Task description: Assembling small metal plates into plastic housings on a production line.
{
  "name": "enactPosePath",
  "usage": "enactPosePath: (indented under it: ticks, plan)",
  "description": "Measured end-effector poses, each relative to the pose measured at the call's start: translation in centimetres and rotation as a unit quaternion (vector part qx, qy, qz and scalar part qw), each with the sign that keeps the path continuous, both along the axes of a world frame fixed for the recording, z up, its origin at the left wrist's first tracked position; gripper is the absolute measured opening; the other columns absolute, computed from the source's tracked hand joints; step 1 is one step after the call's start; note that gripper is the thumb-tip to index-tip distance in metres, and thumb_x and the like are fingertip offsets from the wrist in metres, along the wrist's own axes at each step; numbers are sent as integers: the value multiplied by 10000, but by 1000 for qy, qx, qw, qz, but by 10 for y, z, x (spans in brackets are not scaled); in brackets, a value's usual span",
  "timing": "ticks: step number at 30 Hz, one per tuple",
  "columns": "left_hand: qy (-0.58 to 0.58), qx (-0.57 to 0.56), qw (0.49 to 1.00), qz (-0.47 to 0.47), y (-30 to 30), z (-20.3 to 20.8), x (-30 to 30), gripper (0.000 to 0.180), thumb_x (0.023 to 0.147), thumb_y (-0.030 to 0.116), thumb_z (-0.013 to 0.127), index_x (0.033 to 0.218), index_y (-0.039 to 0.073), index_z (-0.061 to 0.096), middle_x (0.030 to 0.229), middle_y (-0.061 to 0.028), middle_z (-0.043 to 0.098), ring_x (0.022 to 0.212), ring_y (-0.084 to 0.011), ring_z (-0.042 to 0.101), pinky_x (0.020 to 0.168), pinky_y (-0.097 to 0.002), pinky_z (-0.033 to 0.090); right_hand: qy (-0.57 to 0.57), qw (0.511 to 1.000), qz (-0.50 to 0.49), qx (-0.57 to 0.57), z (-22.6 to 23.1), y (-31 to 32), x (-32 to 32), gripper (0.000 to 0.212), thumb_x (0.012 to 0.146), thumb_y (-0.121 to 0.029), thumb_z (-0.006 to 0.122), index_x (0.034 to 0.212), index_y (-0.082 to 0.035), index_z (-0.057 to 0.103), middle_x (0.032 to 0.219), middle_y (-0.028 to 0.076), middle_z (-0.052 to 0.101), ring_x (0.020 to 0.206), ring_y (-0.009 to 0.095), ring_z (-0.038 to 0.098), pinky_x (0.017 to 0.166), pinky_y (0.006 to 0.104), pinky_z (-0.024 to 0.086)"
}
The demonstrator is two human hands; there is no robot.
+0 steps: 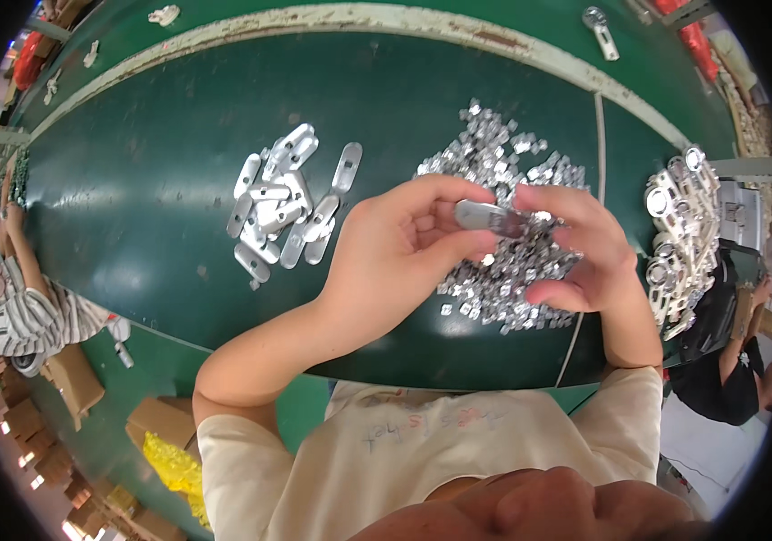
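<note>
Between the thumb and fingers of my left hand (pixel 404 248) is an oblong silver metal plate (pixel 485 217) with rounded ends. My right hand (pixel 589 248) is just to the right of the plate's far end, fingers curved and thumb apart, with nothing visible in its grasp. Under and around both hands spreads a heap of small shiny metal pieces (pixel 503 302). Left of my left hand lies a loose pile of similar oblong metal plates (pixel 278 207), some with a dark slot in the middle.
The green tabletop (pixel 151 198) has a worn pale rail (pixel 359 16) along its far side. At the right, pale metal parts with round rings (pixel 674 234) are piled up. Co-workers sit at both sides, one in a striped top (pixel 34 316). A yellow bag (pixel 174 469) lies low on the left.
</note>
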State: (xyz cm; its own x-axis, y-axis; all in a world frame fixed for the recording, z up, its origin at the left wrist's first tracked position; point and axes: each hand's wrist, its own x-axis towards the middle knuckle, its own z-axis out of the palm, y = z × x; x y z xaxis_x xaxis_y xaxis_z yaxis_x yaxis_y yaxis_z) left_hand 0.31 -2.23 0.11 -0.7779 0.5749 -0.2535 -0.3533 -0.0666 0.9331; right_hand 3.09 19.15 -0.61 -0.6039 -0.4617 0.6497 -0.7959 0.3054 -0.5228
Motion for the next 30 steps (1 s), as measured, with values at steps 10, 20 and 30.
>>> enactPosePath:
  ticks: [10,20,30]
  plan:
    - [19,32,999,24,1,-10,-5,274,795,-51,598,1064,-24,555,876,-87,621,787,-131,616,705,-228,503,-148,724,-573,354,-7,207,-222,632,701,-552,641,1049,-26,594,982,226,609,898,317,602,776,383,477]
    - [15,72,996,50,-5,-8,-7,289,813,-47,581,1098,-35,532,923,-112,627,831,-162,632,762,-248,511,-210,943,-239,-93,27,89,-122,494,806,-171,617,1205,-7,377,1017,164,579,913,218,608,740,281,509]
    - [-14,86,996,-3,5,1,0,318,824,-73,539,1134,-86,471,1010,-189,604,898,-227,630,801,-309,535,-203,961,-100,-159,13,-4,18,508,665,-1,749,1083,-1,461,984,165,555,859,188,557,720,269,457]
